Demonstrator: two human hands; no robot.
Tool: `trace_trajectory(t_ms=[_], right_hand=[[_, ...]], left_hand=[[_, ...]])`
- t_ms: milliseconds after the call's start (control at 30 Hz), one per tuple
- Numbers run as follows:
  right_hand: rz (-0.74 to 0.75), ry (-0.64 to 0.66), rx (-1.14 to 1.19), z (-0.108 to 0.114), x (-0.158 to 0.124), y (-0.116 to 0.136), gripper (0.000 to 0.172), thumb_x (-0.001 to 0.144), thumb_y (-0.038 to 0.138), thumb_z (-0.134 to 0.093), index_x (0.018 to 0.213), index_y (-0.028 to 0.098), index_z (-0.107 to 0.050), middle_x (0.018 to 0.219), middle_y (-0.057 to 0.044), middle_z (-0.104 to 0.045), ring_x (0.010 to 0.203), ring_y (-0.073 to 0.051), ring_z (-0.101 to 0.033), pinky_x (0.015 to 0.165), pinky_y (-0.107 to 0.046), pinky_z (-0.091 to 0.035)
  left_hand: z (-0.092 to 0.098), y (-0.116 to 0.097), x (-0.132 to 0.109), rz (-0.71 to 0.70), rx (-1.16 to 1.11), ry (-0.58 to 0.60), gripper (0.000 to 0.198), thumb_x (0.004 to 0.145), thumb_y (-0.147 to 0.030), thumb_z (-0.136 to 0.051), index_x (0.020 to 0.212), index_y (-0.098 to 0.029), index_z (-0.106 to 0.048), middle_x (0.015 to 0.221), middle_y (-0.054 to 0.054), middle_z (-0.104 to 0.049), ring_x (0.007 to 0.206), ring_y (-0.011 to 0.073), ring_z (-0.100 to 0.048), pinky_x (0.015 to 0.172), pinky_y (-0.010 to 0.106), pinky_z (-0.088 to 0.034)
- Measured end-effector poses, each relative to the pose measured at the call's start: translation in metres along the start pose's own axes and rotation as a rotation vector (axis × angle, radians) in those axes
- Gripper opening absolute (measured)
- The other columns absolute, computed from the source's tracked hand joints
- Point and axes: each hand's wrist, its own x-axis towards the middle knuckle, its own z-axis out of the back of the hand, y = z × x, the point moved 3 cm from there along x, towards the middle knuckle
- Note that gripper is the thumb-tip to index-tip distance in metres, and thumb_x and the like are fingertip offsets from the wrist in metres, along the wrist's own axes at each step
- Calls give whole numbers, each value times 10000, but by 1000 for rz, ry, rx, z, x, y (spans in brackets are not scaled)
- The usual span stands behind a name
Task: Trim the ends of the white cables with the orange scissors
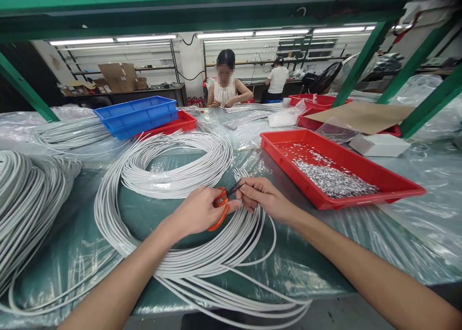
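Observation:
My left hand [202, 209] is closed on the orange handles of a pair of scissors [221, 208], whose dark blades point right. The blade tips meet the fingers of my right hand [258, 195], which are pinched together; what they hold is too small to name. Both hands are over the right side of a large coil of white cable [108, 200], close to a bunch of cable ends [240, 173]. To the right of my right hand, a red tray [400, 188] holds many small shiny metal pieces [334, 178].
More white cable [32, 214] is piled at the left. Blue trays [137, 114] rest by a red tray [184, 122] behind the coil. A white box [378, 145] stands beyond the metal pieces. Across the table sits a person [225, 87]; another sits farther back.

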Motion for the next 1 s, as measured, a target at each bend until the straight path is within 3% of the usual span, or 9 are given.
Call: trace_trajectory(t_ms=[267, 433, 600, 733, 833, 933, 1000], right_hand=[[-68, 29, 19, 1, 1, -2, 372, 867, 503, -629, 729, 159, -595, 490, 88, -326, 438, -74, -276, 444, -222, -360], [-6, 17, -113, 4, 1, 1, 384, 883, 510, -603, 738, 154, -612, 501, 71, -379, 450, -79, -326, 446, -219, -367], [74, -57, -254, 6, 0, 4, 359, 894, 485, -587, 792, 146, -641, 578, 38, -462, 486, -88, -386, 454, -227, -341], [164, -156, -355, 1, -2, 12, 262, 894, 383, -602, 762, 159, -627, 581, 38, -464, 502, -93, -383, 482, -243, -321], [222, -275, -503, -3, -6, 18, 198, 898, 303, -592, 761, 168, -636, 633, 7, -553, 570, -120, -451, 551, -265, -362], [255, -346, -611, -5, -8, 18, 193, 917, 282, -559, 786, 168, -644, 696, -19, -607, 617, -136, -486, 582, -273, -373], [251, -344, -575, -3, -7, 16, 234, 946, 308, -516, 809, 166, -642, 645, 3, -547, 568, -119, -445, 546, -263, -347]], left_hand=[[5, -4, -2, -39, 68, -32, 480, 856, -544, -534, 576, -195, -362, 511, -47, -321, 509, 100, -207, 482, 268, -178], [4, -2, -4, -13, 43, 2, 515, 861, -573, -516, 562, -197, -330, 513, -43, -315, 523, 104, -200, 486, 271, -189], [2, -2, -5, 32, -78, 70, 534, 865, -596, -495, 550, -190, -347, 509, -44, -298, 519, 99, -215, 472, 257, -210], [-1, -3, -6, 46, -223, 122, 494, 883, -595, -467, 643, -169, -538, 475, -49, -355, 466, 98, -296, 465, 248, -235], [-5, -3, -5, 59, -318, 153, 504, 903, -590, -435, 731, -152, -614, 445, -52, -387, 438, 104, -346, 466, 243, -265], [-6, -3, -3, 53, -330, 111, 494, 904, -579, -449, 709, -151, -596, 454, -41, -437, 445, 105, -389, 477, 240, -289], [-4, -2, -1, 28, -302, 29, 488, 893, -563, -489, 634, -153, -539, 493, -25, -484, 482, 103, -425, 498, 237, -307]])
